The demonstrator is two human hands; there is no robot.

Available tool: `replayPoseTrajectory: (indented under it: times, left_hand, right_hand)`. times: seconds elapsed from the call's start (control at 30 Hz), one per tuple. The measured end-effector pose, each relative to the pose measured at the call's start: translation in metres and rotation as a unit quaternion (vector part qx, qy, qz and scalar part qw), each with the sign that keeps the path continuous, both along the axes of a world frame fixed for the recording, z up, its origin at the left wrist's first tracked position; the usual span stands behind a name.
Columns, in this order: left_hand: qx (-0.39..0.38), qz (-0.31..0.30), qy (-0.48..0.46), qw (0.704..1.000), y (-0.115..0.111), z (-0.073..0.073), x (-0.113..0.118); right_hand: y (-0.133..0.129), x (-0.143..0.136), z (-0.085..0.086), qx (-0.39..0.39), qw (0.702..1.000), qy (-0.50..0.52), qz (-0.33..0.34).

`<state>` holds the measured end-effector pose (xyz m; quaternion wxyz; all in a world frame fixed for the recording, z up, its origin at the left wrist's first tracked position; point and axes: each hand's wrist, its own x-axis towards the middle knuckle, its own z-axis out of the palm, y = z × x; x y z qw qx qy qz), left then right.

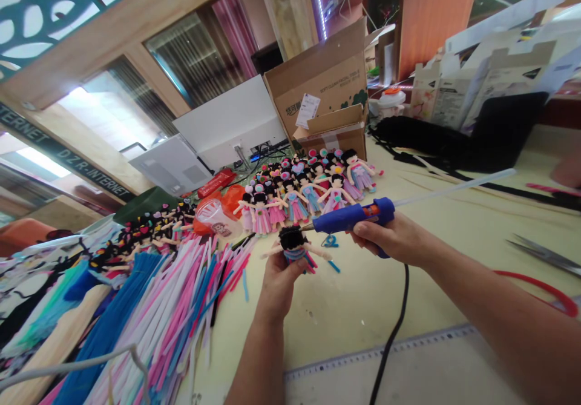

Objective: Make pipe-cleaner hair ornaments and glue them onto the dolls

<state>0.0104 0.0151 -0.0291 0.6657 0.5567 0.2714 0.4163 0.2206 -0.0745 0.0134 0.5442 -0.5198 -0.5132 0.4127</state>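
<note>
My left hand [280, 287] is closed around the body of a small pipe-cleaner doll [293, 249] with black hair and a blue and pink dress, held upright above the table. A blue hot glue gun [349, 216] is gripped in my right hand [390, 238]. Its nozzle points left and meets or nearly meets the doll's black hair; whether it touches I cannot tell. A long clear glue stick [454, 187] juts from the gun's back, and a black cord [391, 344] hangs below. Several finished-looking dolls [297, 202] stand grouped just behind.
Bundles of coloured pipe cleaners [167, 308] cover the left side. A cardboard box [324, 84] stands at the back. Scissors [549, 256] with a red handle lie at right, black pipe cleaners [417, 135] behind them. A ruler edge [363, 356] runs along the front.
</note>
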Motion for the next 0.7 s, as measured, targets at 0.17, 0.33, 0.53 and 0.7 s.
replayPoseTrajectory:
  times: [0.17,0.33,0.53,0.7]
  left_hand:
    - [-0.004,0.004,0.004,1.0,-0.0008,0.0012,0.0002]
    - [-0.003,0.01,0.008,1.0,-0.001,0.0021,0.0002]
    - [-0.006,0.009,0.006,1.0,-0.0008,0.0023,0.0004]
    - [-0.006,0.004,0.003,1.0,-0.0011,0.0029,0.0007]
  right_hand:
    - [-0.0006,-0.0007,-0.0001,-0.003,1.0,0.002,-0.007]
    - [-0.0007,-0.0007,-0.0004,-0.004,1.0,-0.001,-0.013]
    - [-0.0006,-0.0006,-0.001,-0.006,1.0,-0.005,-0.016]
    - [-0.0002,-0.0003,-0.0025,-0.003,1.0,-0.005,-0.015]
